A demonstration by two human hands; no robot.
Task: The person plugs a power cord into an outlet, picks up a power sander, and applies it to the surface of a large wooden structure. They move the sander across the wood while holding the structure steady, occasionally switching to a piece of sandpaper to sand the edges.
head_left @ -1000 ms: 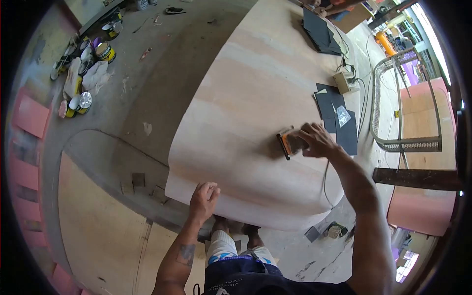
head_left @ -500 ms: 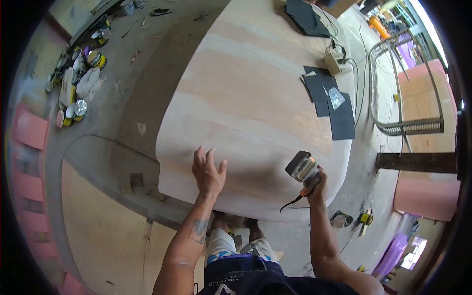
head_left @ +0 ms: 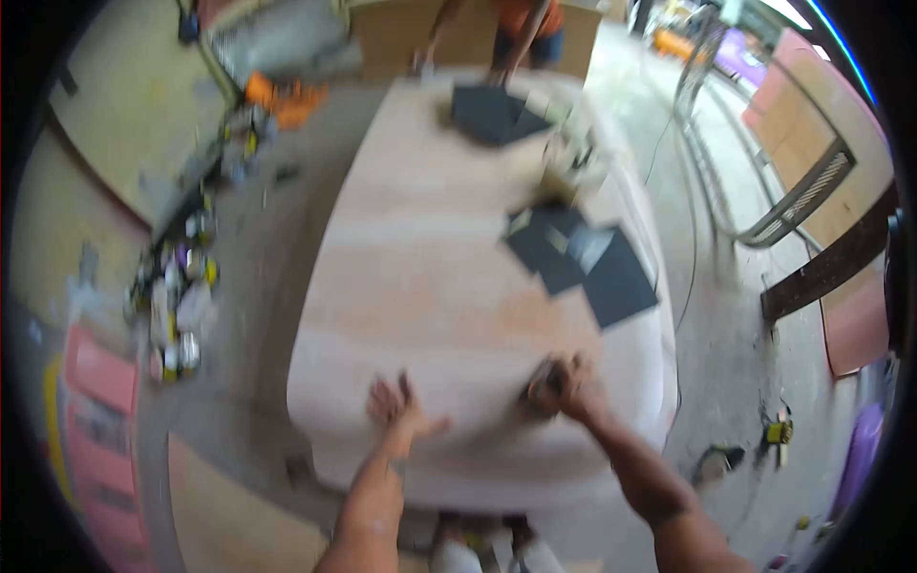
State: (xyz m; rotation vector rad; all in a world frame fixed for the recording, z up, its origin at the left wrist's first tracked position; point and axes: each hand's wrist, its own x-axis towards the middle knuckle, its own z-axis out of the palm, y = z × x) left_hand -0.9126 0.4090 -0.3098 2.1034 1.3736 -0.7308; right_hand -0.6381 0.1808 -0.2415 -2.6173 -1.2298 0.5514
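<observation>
Panel (landmark): a broad, pale, curved wooden panel [head_left: 439, 248] is stretching out in front of the person; all other places are being given from it.
Sander: a compact dark handheld sander [head_left: 544, 386] is sitting at the panel's near end, right of its middle; blur is hiding its detail.
Right hand: the right hand [head_left: 577, 384] is gripping the sander, fingers curling around it.
Left hand: the left hand [head_left: 401, 403] is spreading its fingers over the panel's near left part, holding nothing; whether the palm is touching, cannot tell.
Sheets: flat black rectangular sheets [head_left: 621, 282] are overlapping on the panel's right side, beyond the sander; a clear shiny plastic packet [head_left: 592, 246] is lying on them.
Far stack: more black sheets [head_left: 492, 116] are lying near the panel's far end.
Co-worker: a person in an orange top [head_left: 528, 17] is standing past the panel's far end, arms reaching down toward it.
Frame: a grey metal mesh frame [head_left: 807, 196] is standing right of the panel.
</observation>
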